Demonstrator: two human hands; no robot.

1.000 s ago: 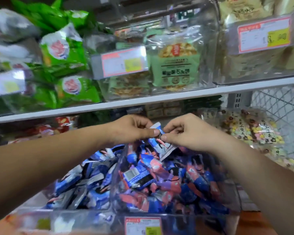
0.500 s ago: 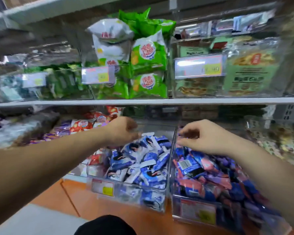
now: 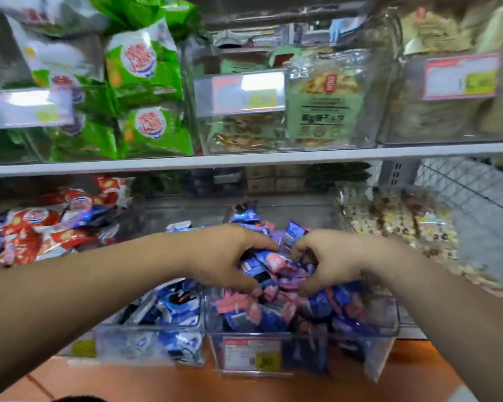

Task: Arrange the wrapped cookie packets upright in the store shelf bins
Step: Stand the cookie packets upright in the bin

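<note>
A clear plastic bin (image 3: pixel 386 320) on the lower shelf is heaped with blue, pink and purple wrapped cookie packets (image 3: pixel 276 265) lying jumbled. My left hand (image 3: pixel 224 256) and my right hand (image 3: pixel 334 262) face each other over the heap. Each hand curls its thumb and fingers round a cluster of packets from its own side. A few packets (image 3: pixel 292 230) stand upright just behind my fingers. To the left stands a second clear bin (image 3: pixel 105 332) with blue and white packets (image 3: pixel 174 309).
A price tag (image 3: pixel 253 356) hangs on the front of the right bin. Red packets (image 3: pixel 41 230) lie at the left and speckled snack bags (image 3: pixel 389 219) at the right. A white shelf edge (image 3: pixel 244 159) runs above, carrying green bags (image 3: pixel 145 82) and clear bins. Wire mesh (image 3: pixel 476 195) stands at the far right.
A second ago both hands pinched one blue packet. Then they parted over the two bins. Now both are down in the right bin, curled round a cluster of packets.
</note>
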